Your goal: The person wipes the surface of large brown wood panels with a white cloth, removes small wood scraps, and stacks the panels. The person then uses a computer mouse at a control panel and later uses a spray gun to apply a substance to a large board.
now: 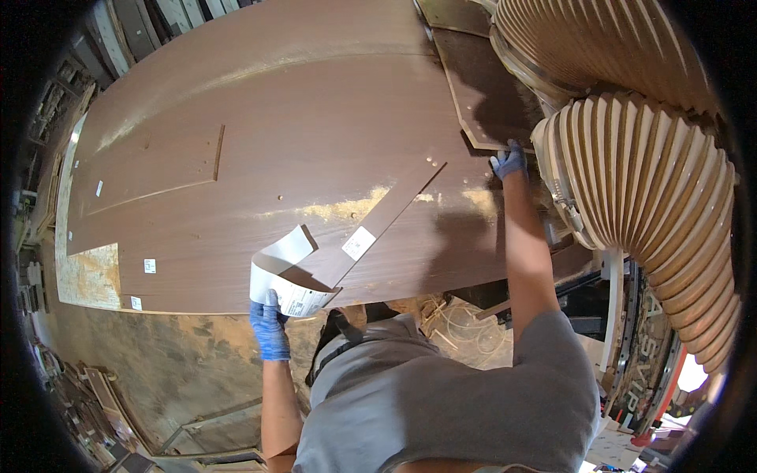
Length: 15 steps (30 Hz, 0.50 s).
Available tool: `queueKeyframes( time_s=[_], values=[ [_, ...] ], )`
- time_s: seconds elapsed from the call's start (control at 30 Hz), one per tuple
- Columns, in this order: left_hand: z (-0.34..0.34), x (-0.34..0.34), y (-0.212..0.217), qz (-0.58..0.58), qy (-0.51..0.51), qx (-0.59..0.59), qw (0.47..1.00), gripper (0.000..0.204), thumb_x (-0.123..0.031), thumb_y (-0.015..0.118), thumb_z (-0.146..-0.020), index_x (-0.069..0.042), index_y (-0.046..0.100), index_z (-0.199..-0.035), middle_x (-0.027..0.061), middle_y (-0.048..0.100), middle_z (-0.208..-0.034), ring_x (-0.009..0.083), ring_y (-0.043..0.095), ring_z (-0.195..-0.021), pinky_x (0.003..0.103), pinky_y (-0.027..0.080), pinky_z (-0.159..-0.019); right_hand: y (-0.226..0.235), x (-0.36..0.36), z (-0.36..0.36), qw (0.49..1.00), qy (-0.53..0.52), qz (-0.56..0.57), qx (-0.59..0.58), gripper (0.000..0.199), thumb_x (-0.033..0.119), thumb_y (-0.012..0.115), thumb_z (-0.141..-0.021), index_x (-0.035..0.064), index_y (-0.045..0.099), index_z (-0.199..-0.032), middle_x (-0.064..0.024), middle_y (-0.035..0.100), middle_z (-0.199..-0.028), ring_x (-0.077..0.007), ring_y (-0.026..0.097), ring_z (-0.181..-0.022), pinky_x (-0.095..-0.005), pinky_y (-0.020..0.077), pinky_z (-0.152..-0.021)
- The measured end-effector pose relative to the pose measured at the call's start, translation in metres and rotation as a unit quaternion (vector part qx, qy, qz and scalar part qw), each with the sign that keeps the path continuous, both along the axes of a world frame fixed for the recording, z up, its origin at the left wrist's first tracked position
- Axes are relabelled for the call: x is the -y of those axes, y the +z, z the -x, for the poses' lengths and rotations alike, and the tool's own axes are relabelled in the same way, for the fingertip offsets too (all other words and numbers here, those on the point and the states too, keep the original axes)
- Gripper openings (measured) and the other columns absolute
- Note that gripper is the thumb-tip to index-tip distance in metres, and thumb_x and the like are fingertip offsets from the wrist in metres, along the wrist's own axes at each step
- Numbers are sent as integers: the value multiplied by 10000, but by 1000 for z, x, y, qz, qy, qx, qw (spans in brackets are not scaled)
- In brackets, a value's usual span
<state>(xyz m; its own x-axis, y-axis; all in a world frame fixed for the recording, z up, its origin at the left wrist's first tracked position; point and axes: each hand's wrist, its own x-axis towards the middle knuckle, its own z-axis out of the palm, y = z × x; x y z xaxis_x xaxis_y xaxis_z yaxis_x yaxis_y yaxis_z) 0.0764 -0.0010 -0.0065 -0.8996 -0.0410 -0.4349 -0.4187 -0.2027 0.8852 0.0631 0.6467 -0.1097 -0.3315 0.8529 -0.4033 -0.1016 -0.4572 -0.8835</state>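
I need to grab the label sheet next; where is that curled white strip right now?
In the head view, the curled white strip lies at the near edge of the brown panel, left of centre, held by the gloved left hand, beside the narrow brown board.

White labels (359, 243) — on brown panels (300, 142)

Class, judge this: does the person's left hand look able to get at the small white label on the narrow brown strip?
Probably yes: the left hand grips a white sheet beside the strip, and nothing covers the label.

Right hand (509, 162) fingers behind panel (485, 94) edge
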Motion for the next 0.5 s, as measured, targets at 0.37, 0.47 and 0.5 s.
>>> queueKeyframes(
  time_s=[0.37, 0.47, 0.5],
  values=[
    [30, 13, -13, -54, -29, -63, 996, 374, -252, 601, -895, -44, 539, -1200, 50, 602, -1082, 135, 586, -940, 274, 502, -755, 56, 212, -120, 936, 68, -300, 169, 262, 134, 708, -736, -16, 592, -916, -24, 568, -772, -104, 487, -684, -256, 419, -605],
    [42, 21, -31, -81, -14, -85, 993, 371, -238, 609, -890, -33, 545, -1192, 54, 605, -1095, 146, 580, -962, 279, 488, -784, 64, 224, -139, 924, 99, -309, 203, 241, 123, 697, -735, -16, 590, -900, -8, 563, -772, -93, 481, -658, -257, 426, -600],
    [43, 16, -13, -107, -15, -58, 992, 372, -215, 614, -886, -25, 538, -1196, 60, 603, -1107, 158, 578, -981, 302, 486, -813, 84, 246, -135, 943, 89, -284, 147, 215, 118, 688, -745, 8, 596, -906, 19, 546, -761, -80, 469, -680, -249, 422, -610]
  ],
)
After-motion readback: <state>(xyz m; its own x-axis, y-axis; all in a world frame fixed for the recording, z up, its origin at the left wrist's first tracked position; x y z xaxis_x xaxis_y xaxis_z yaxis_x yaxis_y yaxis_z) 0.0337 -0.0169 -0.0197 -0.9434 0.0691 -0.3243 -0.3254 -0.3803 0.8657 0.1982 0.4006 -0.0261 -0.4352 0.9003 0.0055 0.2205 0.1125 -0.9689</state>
